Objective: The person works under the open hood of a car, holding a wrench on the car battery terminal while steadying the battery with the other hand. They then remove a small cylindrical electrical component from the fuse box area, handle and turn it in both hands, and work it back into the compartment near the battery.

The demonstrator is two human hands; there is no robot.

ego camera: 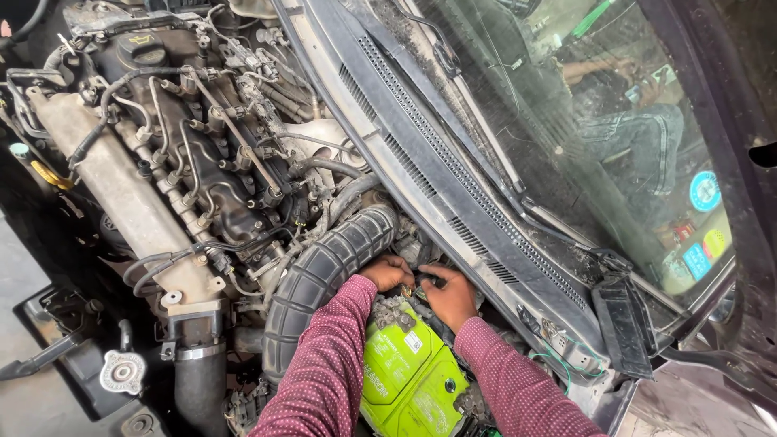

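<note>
Two hands at lower centre of frame: left hand (pixel 387 271) and right hand (pixel 447 295), fingers curled narrow on a small fitting (pixel 414 285) above the green battery (pixel 409 368), beside the ribbed black hose (pixel 324 279). Apparently mid-fastening; next, likely steady fingertip turning.
</note>
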